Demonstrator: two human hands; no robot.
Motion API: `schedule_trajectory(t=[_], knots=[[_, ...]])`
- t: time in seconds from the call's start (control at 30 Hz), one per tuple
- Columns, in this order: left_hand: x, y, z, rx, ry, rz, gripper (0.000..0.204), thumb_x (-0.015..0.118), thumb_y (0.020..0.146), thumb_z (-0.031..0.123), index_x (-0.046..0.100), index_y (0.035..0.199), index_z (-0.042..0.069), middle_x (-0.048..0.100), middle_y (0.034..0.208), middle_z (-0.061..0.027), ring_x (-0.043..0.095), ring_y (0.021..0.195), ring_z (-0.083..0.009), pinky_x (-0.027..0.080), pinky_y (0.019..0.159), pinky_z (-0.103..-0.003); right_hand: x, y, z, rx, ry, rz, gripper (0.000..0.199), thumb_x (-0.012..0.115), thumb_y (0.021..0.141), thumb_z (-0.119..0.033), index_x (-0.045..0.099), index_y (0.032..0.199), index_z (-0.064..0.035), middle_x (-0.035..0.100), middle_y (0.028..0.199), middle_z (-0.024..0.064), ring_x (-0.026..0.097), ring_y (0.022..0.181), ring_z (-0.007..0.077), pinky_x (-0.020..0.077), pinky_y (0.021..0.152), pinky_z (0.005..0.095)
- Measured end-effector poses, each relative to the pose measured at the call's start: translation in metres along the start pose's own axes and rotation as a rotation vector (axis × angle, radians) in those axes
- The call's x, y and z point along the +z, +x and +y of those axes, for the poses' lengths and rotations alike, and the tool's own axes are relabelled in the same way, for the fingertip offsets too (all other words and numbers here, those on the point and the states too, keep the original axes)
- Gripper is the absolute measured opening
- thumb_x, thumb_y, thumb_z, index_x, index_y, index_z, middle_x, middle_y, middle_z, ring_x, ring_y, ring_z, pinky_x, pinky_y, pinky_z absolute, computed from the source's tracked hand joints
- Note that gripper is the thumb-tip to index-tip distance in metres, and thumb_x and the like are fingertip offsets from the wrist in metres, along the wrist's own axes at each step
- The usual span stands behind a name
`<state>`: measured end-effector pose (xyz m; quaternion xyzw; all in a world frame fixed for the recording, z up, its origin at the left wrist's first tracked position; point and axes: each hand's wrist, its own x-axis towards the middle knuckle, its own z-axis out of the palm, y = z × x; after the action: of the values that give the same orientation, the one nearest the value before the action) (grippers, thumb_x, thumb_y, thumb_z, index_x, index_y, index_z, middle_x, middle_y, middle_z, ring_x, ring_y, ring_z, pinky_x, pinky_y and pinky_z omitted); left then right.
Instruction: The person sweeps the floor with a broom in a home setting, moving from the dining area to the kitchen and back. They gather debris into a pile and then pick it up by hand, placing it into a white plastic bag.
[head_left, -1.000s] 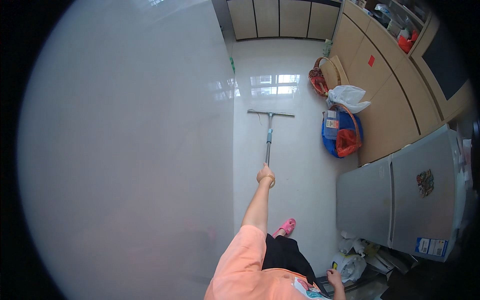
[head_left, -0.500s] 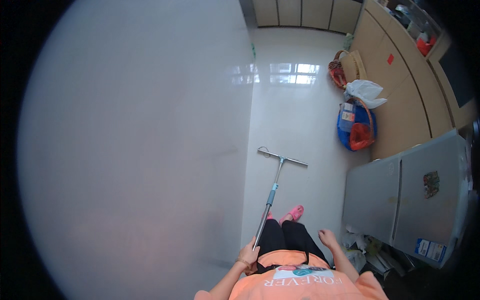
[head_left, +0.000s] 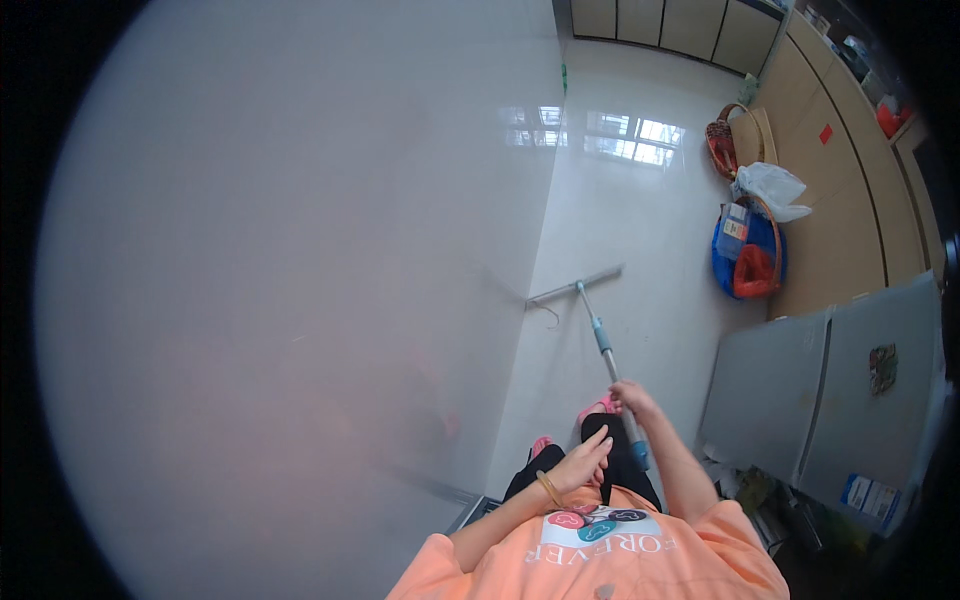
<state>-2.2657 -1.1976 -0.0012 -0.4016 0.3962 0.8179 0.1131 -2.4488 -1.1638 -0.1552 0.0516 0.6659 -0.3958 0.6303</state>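
Note:
A long-handled floor squeegee (head_left: pixel 602 335) with a T-shaped metal head and blue-grey grips slants across the floor in front of me. The left end of its head (head_left: pixel 560 292) is at the foot of the wall, and a thin loop of strand trails from it. My right hand (head_left: pixel 630 394) is wrapped round the pole partway down. Below that hand, the blue handle end (head_left: pixel 640 455) points back toward my body. My left hand (head_left: pixel 582 462), with a bracelet at the wrist, is just left of the pole; its fingers are stretched out and hold nothing.
A pale glossy wall (head_left: pixel 300 250) rises close on my left. Along the right stand a blue basket (head_left: pixel 722 262), a white plastic bag (head_left: pixel 770 187), a woven basket (head_left: pixel 720 145), wooden cabinets (head_left: pixel 825 190) and a grey refrigerator (head_left: pixel 765 385). Bags and clutter (head_left: pixel 765 500) lie near its base.
The pole has passed from my left hand to my right. The squeegee's head has turned, its right end swinging away from me. My left hand has moved right and opened.

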Motion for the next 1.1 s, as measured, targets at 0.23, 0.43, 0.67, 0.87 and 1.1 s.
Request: schedule_trajectory(t=[0.23,0.43,0.67,0.87,1.1], knots=[[-0.087,-0.034,-0.061,0.029,0.156,0.093,0.034,0.045,0.093,0.024,0.050,0.121,0.005,0.056,0.075,-0.0027,0.051,0.058,-0.0080,0.046,0.056,-0.020,-0.052,0.028,0.061,0.003,-0.446,0.203,0.027,0.052,0.087,-0.019,0.049,0.112,-0.0091,0.043,0.061,0.0011,0.040,0.043,0.0115,0.0366,0.035,0.0279],[-0.171,-0.071,-0.122,-0.022,0.386,0.310,0.029,0.048,0.090,0.020,0.054,0.114,0.004,0.058,0.074,-0.0043,0.053,0.059,-0.0092,0.046,0.053,-0.022,-0.084,-0.067,0.138,-0.136,-0.670,0.249,0.022,0.051,0.085,-0.019,0.052,0.104,-0.0075,0.045,0.051,0.0048,0.047,0.038,0.0165,0.0400,0.036,0.0336],[-0.206,-0.073,-0.152,-0.119,0.312,0.349,0.028,0.051,0.087,0.022,0.058,0.105,0.002,0.059,0.071,-0.0069,0.057,0.059,-0.0126,0.047,0.053,-0.026,-0.084,-0.204,0.295,0.082,-0.283,0.487,0.030,0.056,0.083,-0.016,0.058,0.112,-0.0076,0.051,0.056,0.0030,0.049,0.044,0.0126,0.0397,0.040,0.0289],[-0.207,-0.070,-0.164,-0.133,0.504,0.361,0.028,0.052,0.086,0.023,0.059,0.106,0.005,0.062,0.073,-0.0072,0.058,0.062,-0.0137,0.047,0.055,-0.028,-0.067,-0.164,0.285,-0.087,-0.044,0.513,0.012,0.050,0.088,-0.018,0.050,0.085,-0.0067,0.041,0.050,0.0011,0.043,0.037,0.0130,0.0352,0.034,0.0286],[-0.235,-0.079,-0.192,-0.169,0.699,0.390,0.027,0.052,0.086,0.022,0.060,0.105,0.005,0.063,0.072,-0.0077,0.060,0.064,-0.0147,0.049,0.058,-0.029,-0.107,0.009,0.140,-0.199,0.060,0.607,0.022,0.047,0.090,-0.022,0.051,0.097,-0.0020,0.043,0.052,0.0036,0.046,0.037,0.0163,0.0375,0.034,0.0308]])
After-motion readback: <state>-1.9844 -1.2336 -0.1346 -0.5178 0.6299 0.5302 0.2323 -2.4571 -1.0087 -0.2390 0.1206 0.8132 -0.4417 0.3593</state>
